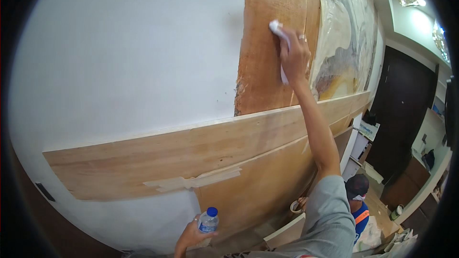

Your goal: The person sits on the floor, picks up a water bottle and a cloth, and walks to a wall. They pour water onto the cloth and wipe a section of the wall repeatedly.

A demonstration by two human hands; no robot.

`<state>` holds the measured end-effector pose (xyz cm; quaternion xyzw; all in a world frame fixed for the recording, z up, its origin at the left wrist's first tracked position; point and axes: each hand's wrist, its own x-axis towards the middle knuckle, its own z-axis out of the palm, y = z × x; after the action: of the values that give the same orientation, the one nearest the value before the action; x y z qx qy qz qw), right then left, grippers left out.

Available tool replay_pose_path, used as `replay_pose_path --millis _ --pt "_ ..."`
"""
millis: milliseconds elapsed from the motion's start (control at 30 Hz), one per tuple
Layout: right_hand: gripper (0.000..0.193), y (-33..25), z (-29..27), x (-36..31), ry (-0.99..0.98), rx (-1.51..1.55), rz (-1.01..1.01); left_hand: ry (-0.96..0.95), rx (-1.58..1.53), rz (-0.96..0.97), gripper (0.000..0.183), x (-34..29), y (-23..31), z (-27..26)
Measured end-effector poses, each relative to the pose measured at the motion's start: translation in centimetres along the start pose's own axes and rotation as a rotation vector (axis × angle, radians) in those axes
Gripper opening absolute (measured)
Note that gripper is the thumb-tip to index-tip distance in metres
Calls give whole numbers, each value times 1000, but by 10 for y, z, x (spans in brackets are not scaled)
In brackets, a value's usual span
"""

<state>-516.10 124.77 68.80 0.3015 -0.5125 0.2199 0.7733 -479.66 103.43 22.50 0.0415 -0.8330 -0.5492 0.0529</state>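
My right hand (295, 59) is raised high against a brown wooden panel (267, 0) on the wall. Its fingers are closed around a white, cloth-like piece (285, 77) that sticks out above and below them; motion blurs its exact shape. Low down near the wall, my left hand (191, 234) grips a small clear plastic bottle (209, 220) with a blue cap and a blue label. The bottle stands upright in the hand with its cap on.
A pale wooden board (158, 160) runs across the wall below the panel, with tape strips (191, 181) along its lower edge. Plastic sheeting covers a picture (344, 43) at right. A co-worker (358, 205) in a cap is low at right, near a dark door (401, 110).
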Motion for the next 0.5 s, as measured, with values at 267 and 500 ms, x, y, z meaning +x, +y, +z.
replay_pose_path --millis 267,500 --pt "24 56 25 136 138 -46 115 -89 -46 87 89 32 -2 14" --pt "22 -21 35 125 -64 -43 57 -33 50 30 88 19 -11 10"
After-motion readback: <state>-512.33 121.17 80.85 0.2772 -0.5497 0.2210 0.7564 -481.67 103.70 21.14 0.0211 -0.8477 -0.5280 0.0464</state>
